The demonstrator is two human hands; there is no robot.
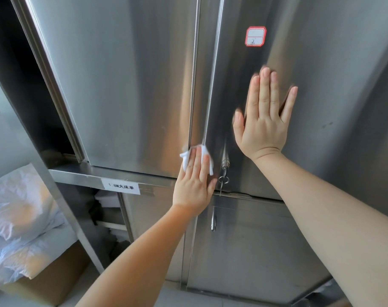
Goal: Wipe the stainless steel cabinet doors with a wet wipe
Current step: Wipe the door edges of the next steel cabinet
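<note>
Two tall stainless steel cabinet doors fill the view: the left door (126, 85) and the right door (334, 89), meeting at a vertical seam. My left hand (194, 182) presses a white wet wipe (186, 159) flat against the bottom of the seam with straight fingers. My right hand (264, 116) lies flat on the right door, fingers straight and spread, holding nothing. A lock with a key and ring (224, 171) sits just right of the wipe.
A red-bordered label (255, 36) is stuck high on the right door. Below are lower cabinet doors with a handle (213, 221). An open shelf at left holds bagged linen (22, 218) on a cardboard box, beside a white shelf tag (121, 186).
</note>
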